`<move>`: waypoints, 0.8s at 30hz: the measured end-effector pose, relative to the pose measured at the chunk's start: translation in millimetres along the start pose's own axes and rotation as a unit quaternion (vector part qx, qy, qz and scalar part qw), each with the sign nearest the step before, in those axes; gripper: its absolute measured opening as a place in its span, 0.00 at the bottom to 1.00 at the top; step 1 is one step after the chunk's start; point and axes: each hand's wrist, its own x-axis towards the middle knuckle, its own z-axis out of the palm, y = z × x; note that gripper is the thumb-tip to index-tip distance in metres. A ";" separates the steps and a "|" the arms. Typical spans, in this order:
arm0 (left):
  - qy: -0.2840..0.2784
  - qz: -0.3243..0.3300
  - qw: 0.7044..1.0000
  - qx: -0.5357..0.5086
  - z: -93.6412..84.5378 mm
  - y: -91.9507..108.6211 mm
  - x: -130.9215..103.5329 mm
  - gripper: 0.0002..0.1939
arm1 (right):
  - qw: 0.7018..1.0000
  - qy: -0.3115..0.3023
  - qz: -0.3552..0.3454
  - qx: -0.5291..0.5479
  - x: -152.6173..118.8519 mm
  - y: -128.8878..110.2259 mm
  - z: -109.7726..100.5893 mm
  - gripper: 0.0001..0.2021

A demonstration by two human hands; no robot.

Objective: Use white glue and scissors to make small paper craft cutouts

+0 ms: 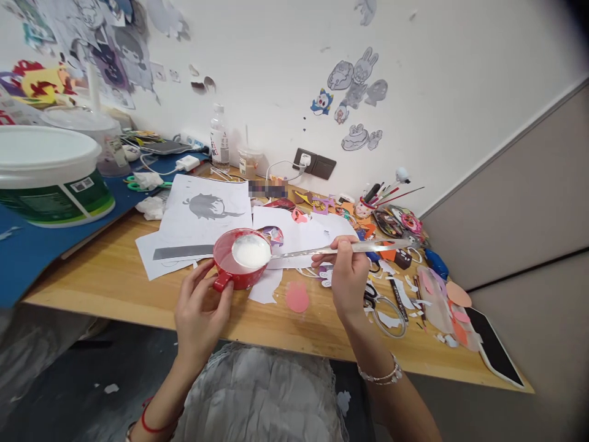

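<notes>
My left hand is closed around the handle and lower side of a red cup, which tips a little toward me above the desk. In my right hand is the long metal handle of a ladle, pinched between thumb and fingers. The ladle's bowl sits over the cup's opening, and a white substance fills it; whether it is thick or runny I cannot tell. Below and beside the cup lie white paper sheets and a pink round patch.
On the left, a large white-and-green bucket stands on a blue mat. Scissors, paper scraps and a pen cup crowd the right. A bottle stands at the wall, and a tablet-like device lies at the right edge.
</notes>
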 end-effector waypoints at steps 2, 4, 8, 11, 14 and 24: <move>0.001 0.001 1.000 0.001 -0.1 -0.2 0.1 0.04 | 1.000 0.005 0.002 -0.003 -1.7 0.4 1.1 0.12; -0.004 0.005 1.000 0.000 -0.5 -0.2 0.2 0.04 | 1.000 0.005 0.001 -0.009 -2.6 -0.4 1.0 0.12; 0.005 -0.021 1.000 -0.003 -1.1 -0.2 -0.7 0.07 | 1.000 0.017 -0.015 0.011 -3.6 -4.9 -2.4 0.12; 0.026 -0.058 0.997 -0.050 0.0 -1.7 -2.6 0.16 | 0.998 0.044 -0.029 0.025 -6.1 -10.3 -7.7 0.11; 0.047 -0.068 0.990 -0.111 1.7 -4.3 -4.4 0.22 | 0.994 0.093 -0.054 0.032 -10.9 -16.1 -19.4 0.11; 0.079 -0.054 0.983 -0.158 2.2 -3.2 -4.6 0.22 | 0.971 0.216 -0.050 -0.085 -63.2 4.9 -80.5 0.10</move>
